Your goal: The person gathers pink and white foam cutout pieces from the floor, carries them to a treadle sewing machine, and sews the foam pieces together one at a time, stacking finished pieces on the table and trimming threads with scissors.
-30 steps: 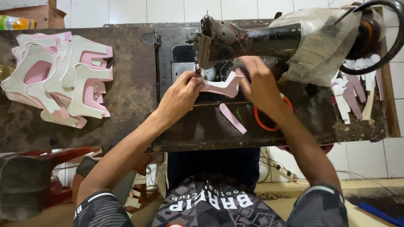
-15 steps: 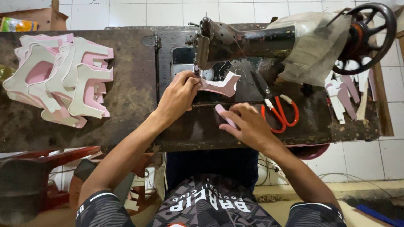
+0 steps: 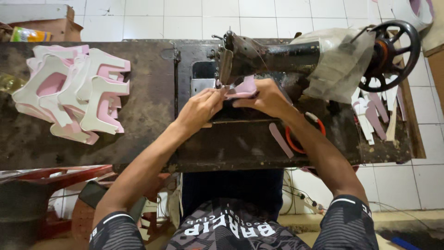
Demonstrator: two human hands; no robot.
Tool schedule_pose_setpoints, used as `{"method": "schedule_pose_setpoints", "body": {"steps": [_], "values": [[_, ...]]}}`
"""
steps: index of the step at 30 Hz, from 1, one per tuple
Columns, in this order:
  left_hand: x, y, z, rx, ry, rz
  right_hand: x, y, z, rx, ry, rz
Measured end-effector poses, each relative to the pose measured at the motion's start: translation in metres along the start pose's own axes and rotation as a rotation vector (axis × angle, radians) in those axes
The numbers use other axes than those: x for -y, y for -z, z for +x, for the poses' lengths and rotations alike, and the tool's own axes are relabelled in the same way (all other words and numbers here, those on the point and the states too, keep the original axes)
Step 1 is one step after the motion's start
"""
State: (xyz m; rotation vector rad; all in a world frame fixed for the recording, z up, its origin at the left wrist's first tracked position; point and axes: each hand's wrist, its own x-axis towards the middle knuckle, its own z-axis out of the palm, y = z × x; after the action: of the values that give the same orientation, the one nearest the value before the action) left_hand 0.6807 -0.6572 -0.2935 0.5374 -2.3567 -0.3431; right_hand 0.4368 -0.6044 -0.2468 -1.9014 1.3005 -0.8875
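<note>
Pinching the pink-and-white cut shoe piece [image 3: 244, 88] under the old black sewing machine's [image 3: 273, 55] needle, my left hand [image 3: 199, 109] and right hand [image 3: 266, 98] should keep it flat and guide it evenly.

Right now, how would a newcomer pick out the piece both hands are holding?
Find the black sewing machine on the dark table. Under its needle end, the left hand and right hand pinch a pink cut piece, apart from the stacked pieces far left.
</note>
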Motion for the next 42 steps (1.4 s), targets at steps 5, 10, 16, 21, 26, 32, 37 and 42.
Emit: {"method": "schedule_pose_setpoints", "body": {"steps": [5, 10, 16, 21, 26, 32, 37, 42], "values": [[-0.014, -0.001, -0.001, -0.128, 0.115, -0.132, -0.014, -0.023, 0.007, -0.117, 0.123, 0.06], [-0.016, 0.003, 0.005, -0.11, 0.149, -0.128, -0.025, -0.026, 0.003, -0.194, 0.214, -0.149], [-0.029, 0.003, 0.012, -0.198, 0.181, -0.154, -0.039, -0.029, 0.001, -0.223, 0.285, -0.369], [-0.04, -0.013, 0.015, -0.179, 0.07, -0.006, -0.052, -0.031, -0.006, -0.224, 0.192, -0.427], [-0.035, -0.02, 0.014, -0.166, 0.054, 0.005, -0.06, -0.027, -0.009, -0.241, 0.266, -0.262], [-0.039, -0.018, 0.008, -0.173, 0.058, 0.003, -0.058, -0.025, -0.006, -0.224, 0.289, -0.333], [-0.046, -0.029, -0.008, -0.003, 0.097, 0.083, -0.051, -0.002, 0.0, -0.293, 0.153, -0.22], [-0.042, -0.043, -0.017, -0.035, -0.049, 0.257, -0.06, 0.014, 0.011, -0.241, -0.082, -0.128]]}}
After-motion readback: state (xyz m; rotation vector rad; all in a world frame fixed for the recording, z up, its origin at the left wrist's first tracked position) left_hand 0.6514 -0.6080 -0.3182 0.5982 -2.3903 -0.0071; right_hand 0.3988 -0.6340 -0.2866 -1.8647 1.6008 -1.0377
